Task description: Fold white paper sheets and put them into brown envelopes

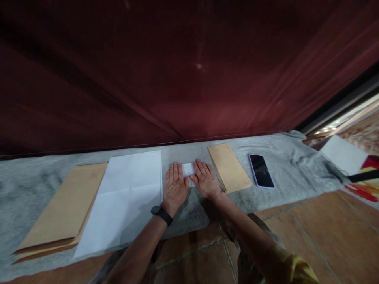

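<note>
Between my hands a small piece of white paper [188, 169] lies on the grey cloth, mostly covered by them. My left hand [175, 185] rests flat on its left side, fingers stretched forward, a dark watch on the wrist. Pressed flat on the right side is my right hand [205, 179], its fingers also extended. The two thumbs come close together over the paper. Just left of my left hand are large white sheets [127, 197] with a crease across them. A stack of small brown envelopes [230, 167] lies right beside my right hand.
Larger brown envelopes [63, 205] are stacked at the far left. A phone [261, 170] with a purple edge lies right of the small envelopes. The grey cloth [296, 173] covers the long surface, backed by a dark red covering [183, 79]. Tiled floor [319, 232] shows below.
</note>
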`<state>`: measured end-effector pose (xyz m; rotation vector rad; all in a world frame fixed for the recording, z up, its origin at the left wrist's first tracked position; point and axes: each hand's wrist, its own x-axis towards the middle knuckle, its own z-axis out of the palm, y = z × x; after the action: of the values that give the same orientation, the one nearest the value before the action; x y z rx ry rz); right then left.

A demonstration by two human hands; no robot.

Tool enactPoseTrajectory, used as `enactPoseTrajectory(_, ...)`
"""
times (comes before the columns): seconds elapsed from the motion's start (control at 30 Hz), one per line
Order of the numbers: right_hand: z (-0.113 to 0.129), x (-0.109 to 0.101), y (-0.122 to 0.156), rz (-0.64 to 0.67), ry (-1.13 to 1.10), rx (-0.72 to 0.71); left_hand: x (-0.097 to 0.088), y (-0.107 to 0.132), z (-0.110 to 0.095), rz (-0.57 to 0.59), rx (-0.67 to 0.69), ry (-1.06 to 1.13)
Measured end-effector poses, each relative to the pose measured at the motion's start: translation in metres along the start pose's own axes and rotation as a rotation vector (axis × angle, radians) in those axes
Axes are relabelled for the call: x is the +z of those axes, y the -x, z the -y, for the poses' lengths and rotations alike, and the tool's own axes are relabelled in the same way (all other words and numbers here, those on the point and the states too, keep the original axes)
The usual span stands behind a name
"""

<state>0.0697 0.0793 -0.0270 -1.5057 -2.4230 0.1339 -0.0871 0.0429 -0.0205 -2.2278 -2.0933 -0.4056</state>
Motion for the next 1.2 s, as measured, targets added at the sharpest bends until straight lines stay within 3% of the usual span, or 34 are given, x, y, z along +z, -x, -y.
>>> enactPoseTrajectory(0.33,-0.005,0.004,0.007,-0.059,0.000,0.036,0.001,0.009,0.009,-0.055,-0.022,0.023)
enactPoseTrajectory(0.83,-0.011,-0.002,0.018,-0.075,0.001,0.040,-0.005,0.019,0.012,-0.026,-0.045,0.011)
enactPoseTrajectory(1.0,-0.011,-0.002,0.018,-0.101,-0.002,0.030,-0.013,0.035,0.000,-0.024,-0.038,-0.016)
enactPoseTrajectory(1.2,-0.007,-0.006,0.017,-0.076,-0.003,0.069,-0.033,0.056,-0.024,0.102,-0.004,-0.155)
